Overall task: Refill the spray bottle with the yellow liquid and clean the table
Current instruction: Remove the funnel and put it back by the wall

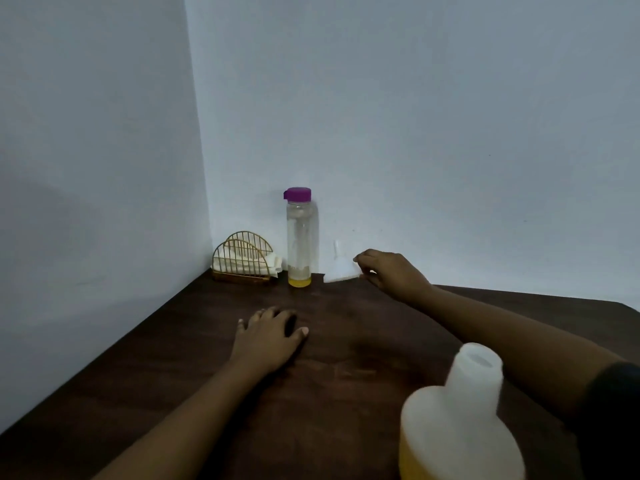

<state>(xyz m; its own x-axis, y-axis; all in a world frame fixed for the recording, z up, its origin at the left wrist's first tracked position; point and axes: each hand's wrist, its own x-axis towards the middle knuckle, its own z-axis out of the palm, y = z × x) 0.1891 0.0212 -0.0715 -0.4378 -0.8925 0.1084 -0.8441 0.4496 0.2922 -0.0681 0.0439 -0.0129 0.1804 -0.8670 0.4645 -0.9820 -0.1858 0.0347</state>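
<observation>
Head view: L hand (pixel 268 336) lies palm down on dark wood bench (pixel 173 358), forearm stretched fwd from lower left, fingers spread loosely, thumb out to the right. Something dark shows under the L fingers, can't tell what. L grip holds nothing that can be made out.

R hand (pixel 388 271) reaches further, arm extended from lower right w/ a dark sleeve (pixel 609 403) at the edge of frame. Wrist bent, fingers curled down, fingertips at the rim of a white funnel (pixel 341 266) standing wide end down, spout up, near the back wall. R grip looks pinched on the funnel's edge, but funnel is pale against the wall and contact is hard to confirm.

Clear bottle (pixel 302 237) w/ purple cap (pixel 298 194) stands upright at bench back, just left of the funnel; thin layer of yellow liquid at its bottom. Left of it, in the corner, a gold wire holder (pixel 242 261) w/ white cloth (pixel 273 263) in it.

Near cam, lower right: white open-necked spray bottle (pixel 460 420), no cap, yellow showing low on its body, apart from both hands.
</observation>
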